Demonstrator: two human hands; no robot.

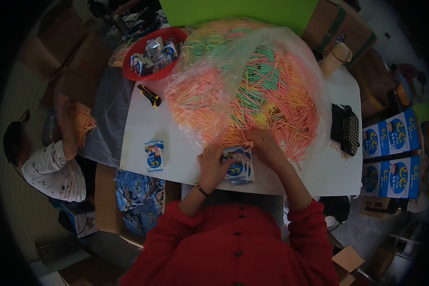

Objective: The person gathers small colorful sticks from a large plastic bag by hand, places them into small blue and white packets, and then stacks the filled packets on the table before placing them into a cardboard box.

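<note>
A blue and white printed packet lies on the table's near side, in front of a heap of thin pastel sticks in a big clear plastic bag. My left hand grips the packet's left side, thumb across its front. At the packet's top right corner, my right hand has its fingers closed by the edge of the stick heap; what is between them is too small to make out. A second packet lies flat on the table to the left.
A red bowl with packets and a yellow-black box cutter are on the table's left. A tumbler and dark pouch sit right. An open carton of packets stands below. Another person works at left.
</note>
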